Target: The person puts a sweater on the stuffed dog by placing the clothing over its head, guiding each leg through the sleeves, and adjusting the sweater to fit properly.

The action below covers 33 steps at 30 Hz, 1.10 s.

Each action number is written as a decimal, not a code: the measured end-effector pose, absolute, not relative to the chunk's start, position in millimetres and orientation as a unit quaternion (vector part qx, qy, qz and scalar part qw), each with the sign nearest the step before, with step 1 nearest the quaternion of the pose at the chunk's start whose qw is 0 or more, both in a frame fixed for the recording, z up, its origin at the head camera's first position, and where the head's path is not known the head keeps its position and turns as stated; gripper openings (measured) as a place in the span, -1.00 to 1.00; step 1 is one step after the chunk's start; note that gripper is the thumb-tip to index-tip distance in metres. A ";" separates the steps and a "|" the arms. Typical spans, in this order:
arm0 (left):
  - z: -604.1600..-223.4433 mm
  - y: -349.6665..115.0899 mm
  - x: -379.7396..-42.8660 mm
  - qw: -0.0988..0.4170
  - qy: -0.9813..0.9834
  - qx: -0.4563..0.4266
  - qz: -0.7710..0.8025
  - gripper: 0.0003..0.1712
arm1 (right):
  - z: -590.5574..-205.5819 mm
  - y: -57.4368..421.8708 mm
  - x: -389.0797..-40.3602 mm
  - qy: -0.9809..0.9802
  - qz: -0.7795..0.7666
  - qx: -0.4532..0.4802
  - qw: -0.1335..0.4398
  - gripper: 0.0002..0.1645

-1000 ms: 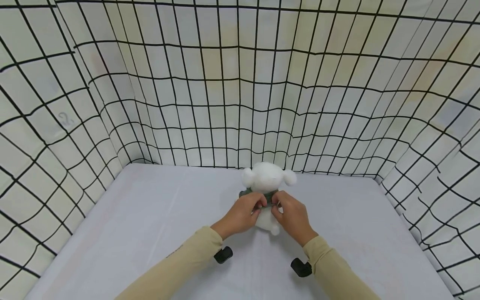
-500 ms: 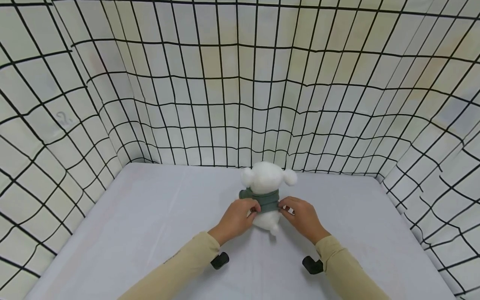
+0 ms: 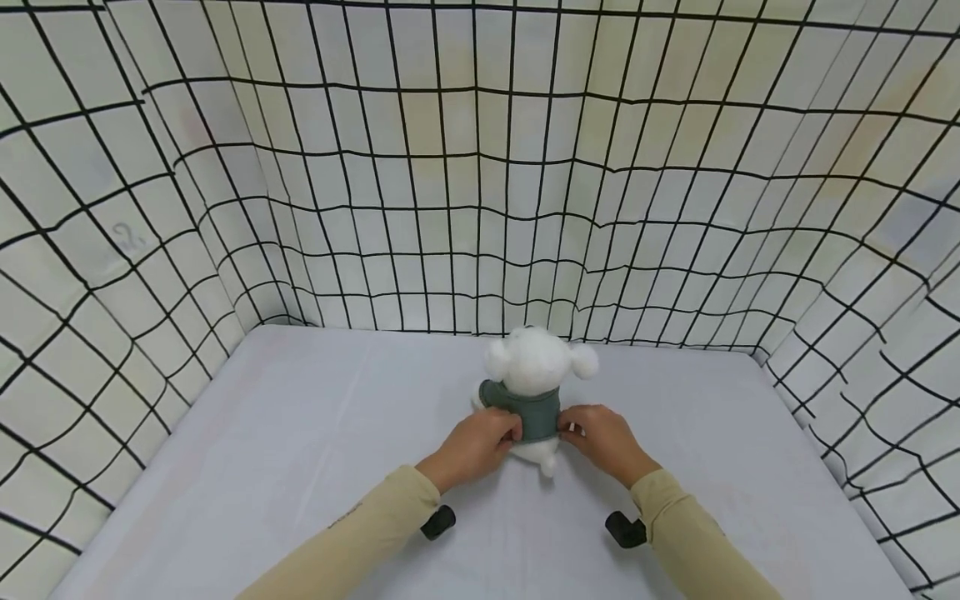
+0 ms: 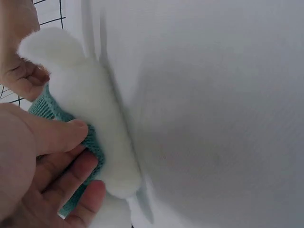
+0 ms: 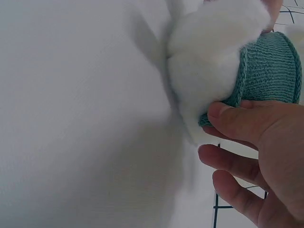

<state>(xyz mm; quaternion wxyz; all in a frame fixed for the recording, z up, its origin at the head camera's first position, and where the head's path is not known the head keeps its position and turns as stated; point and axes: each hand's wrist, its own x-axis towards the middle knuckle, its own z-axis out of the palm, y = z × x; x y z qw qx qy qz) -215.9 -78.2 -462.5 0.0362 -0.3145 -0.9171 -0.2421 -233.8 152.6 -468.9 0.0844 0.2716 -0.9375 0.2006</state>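
Observation:
A white plush toy (image 3: 532,358) with round ears sits near the far side of the white surface, wearing a teal-green knitted sweater (image 3: 538,415). On its left side, my left hand (image 3: 474,443) pinches the sweater's lower edge between thumb and fingers. My right hand (image 3: 603,437) pinches the same hem at the toy's right side. Up close in the left wrist view, the ribbed hem (image 4: 95,147) shows under the thumb against the white fur. In the right wrist view, thumb and index finger hold the hem's corner, with the other fingers apart from it. The toy's face cannot be seen.
A black wire grid (image 3: 480,208) backed with white sheeting rises along the back and both sides of the white-covered table (image 3: 300,433). Black wrist-camera mounts (image 3: 438,522) hang below the cuffs of the beige sleeves (image 3: 352,533).
The sweater, bunched higher around the chest before, now reaches lower over the toy's body. Both hands have moved down along it, and the right hand has also shifted outward.

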 end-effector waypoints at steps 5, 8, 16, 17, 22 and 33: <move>-462.3 -81.0 -219.4 -0.013 -0.913 -0.336 -0.230 -0.85 | -469.5 152.1 -234.8 -0.945 0.191 0.264 0.030 -0.84; -460.4 -81.8 -221.8 -0.048 -0.911 -0.338 -0.230 -0.83 | -469.5 151.9 -234.0 -0.948 0.186 0.259 0.017 -0.84; -456.4 -83.7 -221.3 -0.064 -0.916 -0.330 -0.221 -0.94 | -465.5 147.4 -229.4 -0.950 0.206 0.234 0.002 -0.89; -455.3 -83.8 -220.3 -0.061 -0.916 -0.332 -0.219 -0.93 | -464.7 147.1 -228.7 -0.948 0.212 0.236 0.003 -0.90; -450.8 -83.5 -214.7 -0.012 -0.913 -0.345 -0.219 -0.89 | -457.6 146.9 -225.4 -0.924 0.266 0.271 0.043 -0.96; -449.5 -88.3 -219.6 0.089 -0.916 -0.265 -0.288 -0.97 | -450.8 124.8 -222.9 -0.930 0.347 0.116 0.041 -0.44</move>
